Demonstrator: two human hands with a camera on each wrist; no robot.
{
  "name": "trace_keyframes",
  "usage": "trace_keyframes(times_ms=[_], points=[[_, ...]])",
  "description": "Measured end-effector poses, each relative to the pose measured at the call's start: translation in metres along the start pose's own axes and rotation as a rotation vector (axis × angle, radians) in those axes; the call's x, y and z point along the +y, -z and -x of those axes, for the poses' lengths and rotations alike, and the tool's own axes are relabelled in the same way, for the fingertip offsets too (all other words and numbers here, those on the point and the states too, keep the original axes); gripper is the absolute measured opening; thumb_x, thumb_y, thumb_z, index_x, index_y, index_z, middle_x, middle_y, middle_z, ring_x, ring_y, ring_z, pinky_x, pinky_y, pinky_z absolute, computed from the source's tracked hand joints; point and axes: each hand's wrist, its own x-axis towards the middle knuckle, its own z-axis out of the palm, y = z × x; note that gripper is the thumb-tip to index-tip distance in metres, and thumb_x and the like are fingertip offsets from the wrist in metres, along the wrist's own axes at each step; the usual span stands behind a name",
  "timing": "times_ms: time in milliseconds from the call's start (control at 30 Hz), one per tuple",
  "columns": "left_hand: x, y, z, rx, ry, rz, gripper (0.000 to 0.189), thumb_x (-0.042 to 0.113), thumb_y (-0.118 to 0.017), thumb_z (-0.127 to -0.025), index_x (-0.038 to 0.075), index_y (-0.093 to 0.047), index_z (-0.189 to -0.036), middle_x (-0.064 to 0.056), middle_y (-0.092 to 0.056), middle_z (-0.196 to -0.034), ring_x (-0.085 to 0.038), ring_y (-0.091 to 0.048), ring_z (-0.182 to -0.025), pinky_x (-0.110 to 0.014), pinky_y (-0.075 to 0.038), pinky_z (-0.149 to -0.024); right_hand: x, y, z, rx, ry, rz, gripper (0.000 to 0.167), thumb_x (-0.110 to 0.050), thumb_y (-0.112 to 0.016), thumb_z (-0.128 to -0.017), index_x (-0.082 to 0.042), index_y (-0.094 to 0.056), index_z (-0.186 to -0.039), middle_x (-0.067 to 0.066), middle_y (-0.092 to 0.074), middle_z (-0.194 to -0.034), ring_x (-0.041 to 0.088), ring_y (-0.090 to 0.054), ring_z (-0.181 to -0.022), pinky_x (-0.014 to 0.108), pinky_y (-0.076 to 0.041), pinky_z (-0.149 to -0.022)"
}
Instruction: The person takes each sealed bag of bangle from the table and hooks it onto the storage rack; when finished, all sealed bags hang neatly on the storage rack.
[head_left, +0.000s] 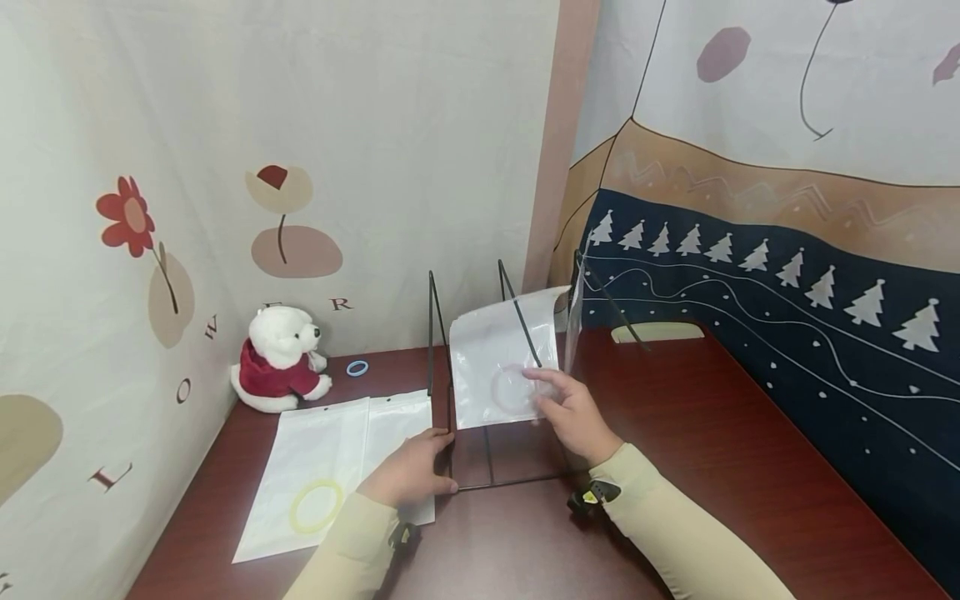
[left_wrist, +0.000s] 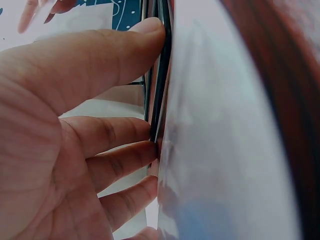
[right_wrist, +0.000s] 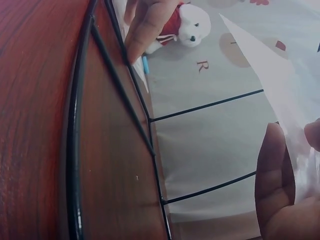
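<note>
My right hand (head_left: 573, 415) pinches a white, glossy plastic pouch (head_left: 483, 346) with a pale ring showing on its lower part. The pouch hangs tilted among the uprights of a black wire rack (head_left: 517, 482). In the right wrist view, thumb and fingers lie on either side of the pouch (right_wrist: 295, 115). My left hand (head_left: 408, 471) holds the rack's left side near the base. Seen from the left wrist, thumb and fingertips meet the black wire (left_wrist: 162, 65). Right beside that hand lie white pouches (head_left: 330, 442) with punched holes, one showing a yellow ring (head_left: 293, 507).
A white plush bear (head_left: 281, 379) in a red coat sits at the back left, near a small blue ring (head_left: 349, 367). At the rack's right end stands a clear sheet (head_left: 575, 321). A pale green object (head_left: 656, 332) lies by the printed cloth at the back.
</note>
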Motion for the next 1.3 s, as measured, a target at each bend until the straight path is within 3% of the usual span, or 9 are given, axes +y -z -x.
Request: trace_keyframes(times_ms=[300,467,533,667,800,933,1033,1167,1300], points=[[0.003,0.002,0.001,-0.003,0.013,-0.003,0.084,0.031,-0.089,-0.077,-0.002,-0.057,-0.148,-0.021,-0.051,-0.158,-0.044,-0.048,-0.146,-0.061,-0.040,-0.120,-0.007,-0.001,0.000,0.006,-0.054,-0.037,0.043,0.006,-0.060,-0.100,-0.001,-0.065,-0.141,0.024,-0.060,-0.137,0.020,-0.067,-0.079,0.049,-0.066,-0.072],[0.005,0.003,0.002,0.000,0.021,-0.005,0.083,0.031,-0.089,-0.078,-0.001,-0.058,-0.148,-0.020,-0.051,-0.158,-0.043,-0.048,-0.146,-0.060,-0.040,-0.120,-0.008,-0.001,-0.001,0.027,-0.060,-0.030,0.042,0.004,-0.061,-0.100,0.000,-0.064,-0.141,0.023,-0.061,-0.139,0.020,-0.068,-0.080,0.046,-0.066,-0.073],[0.006,0.004,0.003,-0.003,0.022,-0.006,0.082,0.031,-0.089,-0.078,-0.001,-0.058,-0.148,-0.021,-0.051,-0.158,-0.043,-0.048,-0.146,-0.060,-0.040,-0.120,-0.008,0.000,-0.001,0.036,-0.071,-0.011,0.042,0.003,-0.061,-0.101,-0.002,-0.065,-0.142,0.020,-0.061,-0.143,0.022,-0.068,-0.088,0.042,-0.066,-0.077],[0.007,0.004,0.003,-0.005,0.023,0.001,0.082,0.029,-0.090,-0.078,-0.001,-0.058,-0.147,-0.021,-0.051,-0.157,-0.044,-0.048,-0.146,-0.060,-0.041,-0.120,-0.009,0.001,-0.001,0.054,-0.094,0.046,0.043,-0.001,-0.062,-0.101,-0.009,-0.066,-0.143,0.013,-0.059,-0.151,0.025,-0.062,-0.122,0.026,-0.059,-0.096],[0.007,0.005,0.004,-0.006,0.014,0.005,0.081,0.028,-0.090,-0.078,-0.002,-0.058,-0.147,-0.022,-0.051,-0.157,-0.045,-0.048,-0.145,-0.060,-0.041,-0.119,-0.007,0.002,-0.001,0.034,-0.121,0.042,0.047,0.002,-0.060,-0.101,-0.012,-0.064,-0.145,0.011,-0.053,-0.158,0.029,-0.054,-0.136,0.020,-0.054,-0.099],[0.005,0.005,0.004,-0.010,0.003,0.007,0.082,0.028,-0.089,-0.079,-0.003,-0.057,-0.147,-0.022,-0.051,-0.157,-0.046,-0.048,-0.145,-0.061,-0.040,-0.120,-0.004,0.004,-0.002,-0.006,-0.140,-0.021,0.052,0.005,-0.059,-0.100,-0.010,-0.059,-0.149,0.010,-0.047,-0.162,0.031,-0.051,-0.138,0.023,-0.059,-0.093],[0.005,0.005,0.004,-0.011,-0.008,0.010,0.082,0.027,-0.089,-0.079,-0.003,-0.056,-0.148,-0.023,-0.051,-0.157,-0.047,-0.047,-0.145,-0.062,-0.039,-0.120,-0.001,0.005,-0.003,-0.022,-0.149,-0.058,0.054,0.006,-0.060,-0.099,-0.009,-0.055,-0.152,0.009,-0.046,-0.163,0.030,-0.045,-0.146,0.026,-0.057,-0.101],[0.005,0.006,0.004,-0.007,-0.023,0.009,0.081,0.027,-0.088,-0.080,-0.004,-0.056,-0.147,-0.024,-0.051,-0.156,-0.047,-0.047,-0.145,-0.063,-0.037,-0.121,0.005,0.007,-0.005,-0.028,-0.156,-0.077,0.056,0.007,-0.061,-0.100,-0.007,-0.052,-0.153,0.009,-0.047,-0.163,0.026,-0.035,-0.155,0.040,-0.043,-0.120],[0.004,0.007,0.004,0.003,-0.035,0.014,0.079,0.026,-0.087,-0.081,-0.005,-0.056,-0.147,-0.024,-0.051,-0.156,-0.046,-0.047,-0.146,-0.062,-0.036,-0.122,0.009,0.009,-0.006,-0.031,-0.165,-0.073,0.058,0.006,-0.061,-0.099,-0.005,-0.049,-0.155,0.009,-0.048,-0.163,0.025,-0.028,-0.160,0.050,-0.028,-0.128]])
